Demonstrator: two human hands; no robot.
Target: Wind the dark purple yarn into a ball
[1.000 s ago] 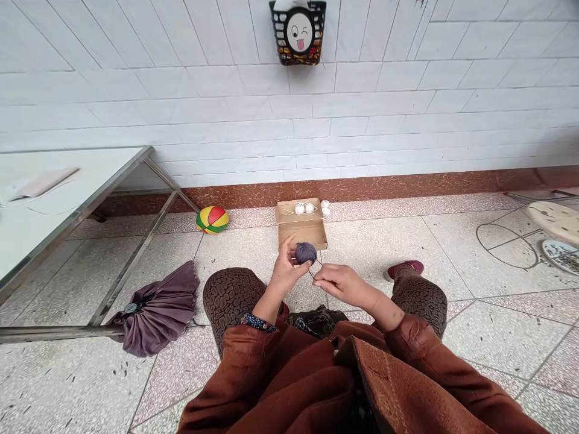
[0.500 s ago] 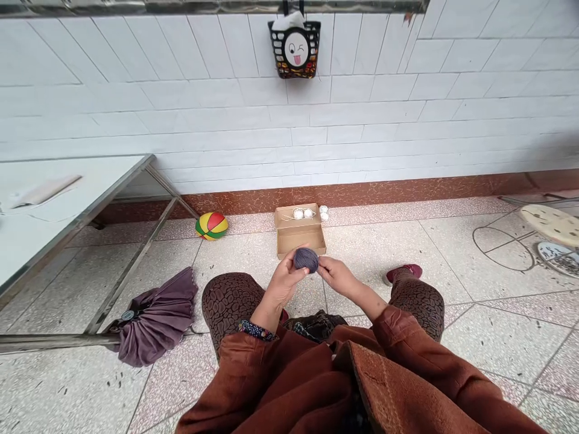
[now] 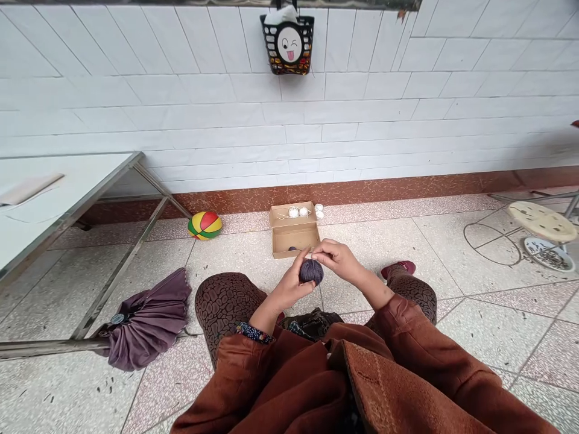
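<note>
My left hand [image 3: 289,286] is wrapped round a ball of dark purple-grey yarn [image 3: 311,272], held in front of my knees. Just above the ball, the fingers of my right hand [image 3: 335,258] are pinched together on its yarn; the strand itself is too thin to follow. Beyond my hands an open cardboard box [image 3: 296,235] lies on the floor. Two white yarn balls [image 3: 298,212] rest on its raised lid, and a small dark round thing [image 3: 292,248] sits inside, partly hidden. More white balls [image 3: 319,211] are beside the lid.
A metal-framed table [image 3: 99,187] stands on the left, with a folded purple umbrella [image 3: 145,319] by its leg. A colourful ball [image 3: 205,225] lies near the tiled wall. A black basket [image 3: 288,45] hangs there. To the right are a round stool [image 3: 543,220] and a white dish [image 3: 549,253].
My right hand has moved from the ball's right side to above it. The yarn ball has turned and come slightly lower. The view has shifted a little, and the dark thing in the box now shows.
</note>
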